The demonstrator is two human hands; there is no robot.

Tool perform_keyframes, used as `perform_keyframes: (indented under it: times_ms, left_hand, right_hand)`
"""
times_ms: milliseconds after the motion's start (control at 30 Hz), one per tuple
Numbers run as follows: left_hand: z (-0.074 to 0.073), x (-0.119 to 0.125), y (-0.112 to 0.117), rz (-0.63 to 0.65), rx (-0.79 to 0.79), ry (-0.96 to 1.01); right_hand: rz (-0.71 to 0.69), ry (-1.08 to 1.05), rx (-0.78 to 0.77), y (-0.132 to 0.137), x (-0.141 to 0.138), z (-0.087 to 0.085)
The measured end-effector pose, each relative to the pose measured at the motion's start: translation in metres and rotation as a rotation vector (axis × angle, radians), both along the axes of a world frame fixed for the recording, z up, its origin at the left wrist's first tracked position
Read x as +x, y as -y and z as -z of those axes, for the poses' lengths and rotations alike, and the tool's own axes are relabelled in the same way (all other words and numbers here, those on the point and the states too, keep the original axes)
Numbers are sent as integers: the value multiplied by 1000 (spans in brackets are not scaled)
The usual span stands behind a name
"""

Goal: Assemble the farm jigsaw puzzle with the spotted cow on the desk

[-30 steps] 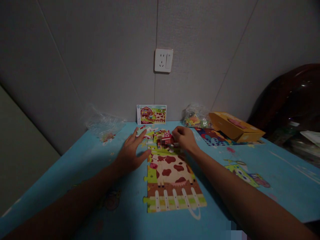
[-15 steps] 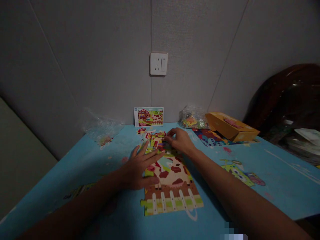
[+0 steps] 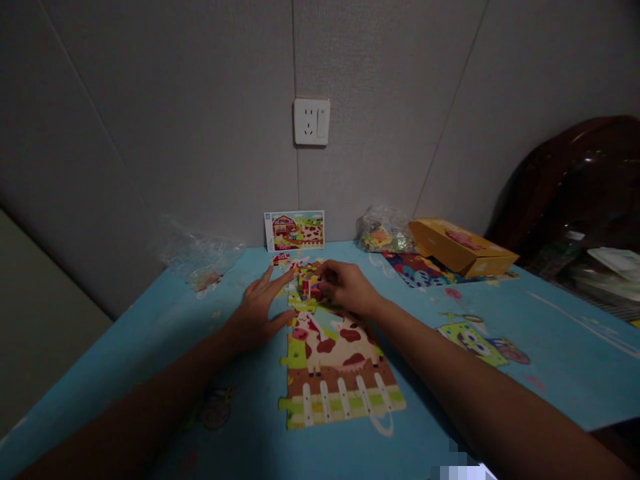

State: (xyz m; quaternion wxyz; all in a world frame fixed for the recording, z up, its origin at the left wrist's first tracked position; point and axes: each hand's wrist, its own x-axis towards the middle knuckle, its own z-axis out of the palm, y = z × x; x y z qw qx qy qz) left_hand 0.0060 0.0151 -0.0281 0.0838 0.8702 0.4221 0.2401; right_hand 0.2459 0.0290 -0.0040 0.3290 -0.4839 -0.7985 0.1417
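Note:
A partly joined jigsaw puzzle (image 3: 335, 373) with a spotted cow and a white fence lies on the blue table (image 3: 125, 347). My left hand (image 3: 257, 310) rests flat beside the puzzle's upper left edge, fingers stretched out toward the loose pieces (image 3: 287, 260) at the top. My right hand (image 3: 345, 288) is curled over the puzzle's top edge, fingertips pinched on a red and yellow puzzle piece (image 3: 307, 285). A small reference picture card (image 3: 294, 231) of the farm scene leans against the wall behind them.
A yellow box (image 3: 463, 248) and a clear bag of puzzle pieces (image 3: 383, 231) lie at the back right. Another crumpled clear bag (image 3: 200, 257) sits at the back left. A wall socket (image 3: 311, 121) is above. Dark furniture (image 3: 575, 193) stands to the right.
My left hand slid down onto the puzzle, then back up to its left edge. My right hand moved left along the top edge, staying pinched on the piece.

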Motion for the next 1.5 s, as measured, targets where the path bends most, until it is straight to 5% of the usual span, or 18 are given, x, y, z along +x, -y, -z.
perform_keyframes:
  times_ms: [133,233,367,667,733,833,933,1200,1500]
  left_hand:
    - [1,1,0,-12,9,2]
    - [4,-1,-6,-135,-2,17]
    - [8,-7,-17,-294,-75,10]
    - [14,1,-39,-412,-50,-63]
    - [10,1,-59,-356,9,-52]
    - [2,1,-96,-85,138,-24]
    - [-2,2,-119,6,145,-30]
    - [-3,21,-97,322,181,-104]
    - [6,31,-103,272,131,12]
  right_hand:
    - [4,-99,-22,3,-2,-1]
    - [25,-123,2,4,-2,-4]
    - [37,-58,11,5,-1,-5]
    - [78,141,80,0,-2,-1]
    - [82,154,100,-2,-1,1]
    - [90,178,104,-4,0,2]
    - [123,189,88,-5,3,3]
    - [224,225,135,-11,8,7]
    - [364,252,56,-10,8,4]
